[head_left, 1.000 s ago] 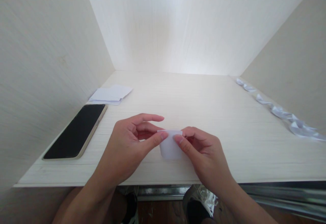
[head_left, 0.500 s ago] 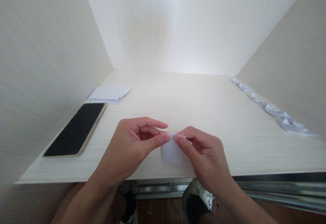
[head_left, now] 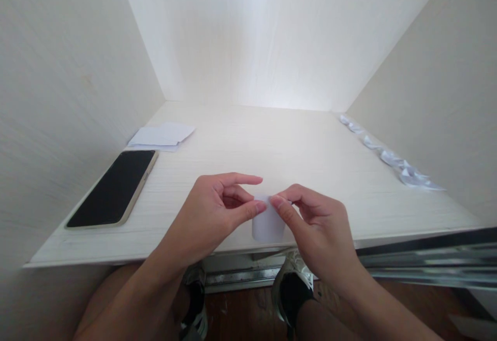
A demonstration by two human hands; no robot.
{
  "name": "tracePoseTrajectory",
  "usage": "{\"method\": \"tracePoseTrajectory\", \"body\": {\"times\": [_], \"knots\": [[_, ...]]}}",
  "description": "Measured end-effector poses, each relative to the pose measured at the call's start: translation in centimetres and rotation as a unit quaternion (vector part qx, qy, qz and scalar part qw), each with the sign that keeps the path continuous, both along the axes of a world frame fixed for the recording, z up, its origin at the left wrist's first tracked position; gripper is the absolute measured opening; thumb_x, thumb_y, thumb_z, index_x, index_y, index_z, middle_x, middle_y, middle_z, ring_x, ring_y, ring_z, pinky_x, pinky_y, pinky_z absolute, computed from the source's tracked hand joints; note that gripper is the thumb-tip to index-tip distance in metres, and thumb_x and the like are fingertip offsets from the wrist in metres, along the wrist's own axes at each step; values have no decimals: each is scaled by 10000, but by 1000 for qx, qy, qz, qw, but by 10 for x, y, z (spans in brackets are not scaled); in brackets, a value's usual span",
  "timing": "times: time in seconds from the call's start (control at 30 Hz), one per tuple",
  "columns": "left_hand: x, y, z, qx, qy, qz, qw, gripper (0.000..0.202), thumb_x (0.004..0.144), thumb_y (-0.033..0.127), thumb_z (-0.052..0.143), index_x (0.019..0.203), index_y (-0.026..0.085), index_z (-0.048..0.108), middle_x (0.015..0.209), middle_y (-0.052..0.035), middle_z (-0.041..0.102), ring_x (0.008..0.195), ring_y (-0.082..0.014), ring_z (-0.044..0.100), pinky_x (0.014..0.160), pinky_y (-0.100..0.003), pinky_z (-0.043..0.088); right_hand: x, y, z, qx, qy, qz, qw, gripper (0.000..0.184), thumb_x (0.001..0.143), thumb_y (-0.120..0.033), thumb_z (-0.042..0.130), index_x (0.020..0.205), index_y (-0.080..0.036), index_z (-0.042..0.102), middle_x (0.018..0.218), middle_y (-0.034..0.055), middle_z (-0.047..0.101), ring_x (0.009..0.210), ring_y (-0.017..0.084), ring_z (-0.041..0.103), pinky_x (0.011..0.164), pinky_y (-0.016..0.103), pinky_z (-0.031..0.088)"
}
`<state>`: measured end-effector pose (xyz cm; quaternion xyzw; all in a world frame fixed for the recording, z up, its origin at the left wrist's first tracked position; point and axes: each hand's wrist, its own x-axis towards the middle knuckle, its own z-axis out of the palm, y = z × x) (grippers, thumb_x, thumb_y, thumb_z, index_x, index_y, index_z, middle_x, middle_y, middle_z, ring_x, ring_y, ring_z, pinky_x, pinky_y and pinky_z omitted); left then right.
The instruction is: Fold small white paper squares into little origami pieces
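White paper, a small folded piece (head_left: 267, 224), is pinched at its top edge between thumb and fingers of both the left hand (head_left: 217, 214) and the right hand (head_left: 316, 227); it is held above the near edge of the pale wood-grain table (head_left: 279, 149). A black phone (head_left: 113, 188) is seen lying at the left, a stack of paper sheets (head_left: 161, 135) beyond it. Folded paper pieces (head_left: 392, 159) are lined along the right wall.

Pale wood-grain walls (head_left: 58, 61) close in at nine, twelve and three o'clock around a matching desk (head_left: 279, 144). Light glares at twelve. Dark wooden floor (head_left: 240, 315) lies below at six.
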<state>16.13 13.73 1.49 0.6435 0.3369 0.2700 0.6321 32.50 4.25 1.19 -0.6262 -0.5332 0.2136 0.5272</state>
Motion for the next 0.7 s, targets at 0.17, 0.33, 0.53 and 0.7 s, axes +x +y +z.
{"method": "tracePoseTrajectory", "body": {"times": [0.17, 0.33, 0.53, 0.7], "knots": [[5, -5, -4, 14, -20, -36, 999, 378, 825, 257, 801, 1187, 168, 737, 771, -10, 781, 705, -160, 717, 675, -255, 545, 5, -7, 8, -10, 36, -35, 999, 196, 895, -305, 726, 718, -225, 747, 673, -6, 711, 639, 151, 585, 604, 287, 429], [9, -10, -5, 9, -12, -66, 998, 437, 830, 276, 801, 1238, 160, 699, 751, 10, 753, 686, -145, 690, 671, -247, 543, 5, -9, 12, -13, 105, -50, 993, 183, 841, -322, 764, 691, -219, 744, 661, -5, 713, 605, 144, 579, 575, 283, 424], [5, -11, 1, 3, -13, -83, 996, 441, 823, 208, 778, 1247, 144, 677, 642, 59, 671, 620, -118, 654, 639, -227, 529, 9, -6, 7, -15, 202, -77, 976, 165, 783, -331, 805, 685, -209, 752, 664, -6, 685, 625, 139, 542, 598, 292, 408], [5, -11, 0, -52, -46, -108, 992, 495, 792, 182, 782, 1265, 132, 645, 600, 68, 640, 678, -167, 732, 658, -253, 588, 7, -1, 9, -68, 315, -105, 941, 257, 713, -315, 820, 576, -183, 647, 593, -22, 570, 576, 120, 481, 578, 286, 397]]}}
